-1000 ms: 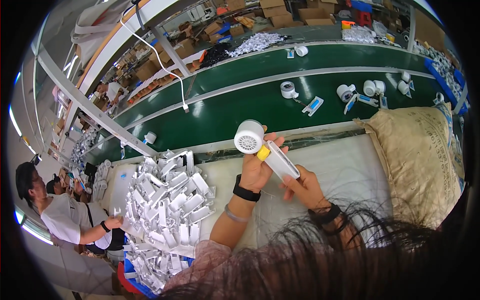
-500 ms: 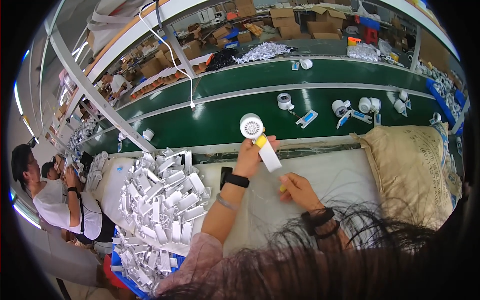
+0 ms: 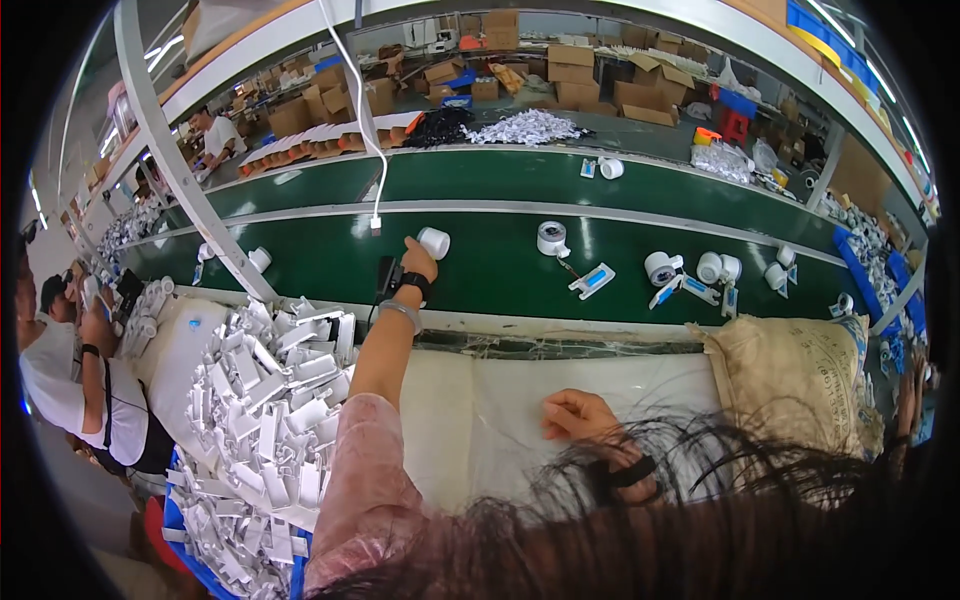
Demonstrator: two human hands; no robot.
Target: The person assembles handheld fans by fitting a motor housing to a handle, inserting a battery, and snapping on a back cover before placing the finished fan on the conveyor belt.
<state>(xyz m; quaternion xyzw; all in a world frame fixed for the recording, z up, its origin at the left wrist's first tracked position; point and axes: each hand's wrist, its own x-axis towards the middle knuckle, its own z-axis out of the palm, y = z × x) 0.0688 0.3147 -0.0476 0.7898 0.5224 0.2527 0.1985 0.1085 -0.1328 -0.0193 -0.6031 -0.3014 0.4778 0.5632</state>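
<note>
My left hand (image 3: 420, 262) reaches out over the green conveyor belt, fingers closed on a white handheld fan (image 3: 433, 243). The fan's round head shows beside my fingertips; the rest is hidden by the hand. Nearer to me, my right hand (image 3: 582, 415) hovers low over the pale work surface (image 3: 520, 400) with its fingers curled in. Whatever it may hold is hidden. A large heap of white plastic handle shells (image 3: 270, 400) lies to the left of my left forearm.
More fan units (image 3: 552, 238) with blue-marked parts lie along the belt (image 3: 480, 270) to the right. A tan woven sack (image 3: 790, 375) stands at right. A blue bin (image 3: 180, 520) holds more shells at lower left. A white cable (image 3: 378, 190) hangs over the belt. Another person (image 3: 75, 375) sits at left.
My left hand has carried the handheld fan forward and left, from over the work surface to the belt. My right hand has curled in and sits a little lower. The view has shifted.
</note>
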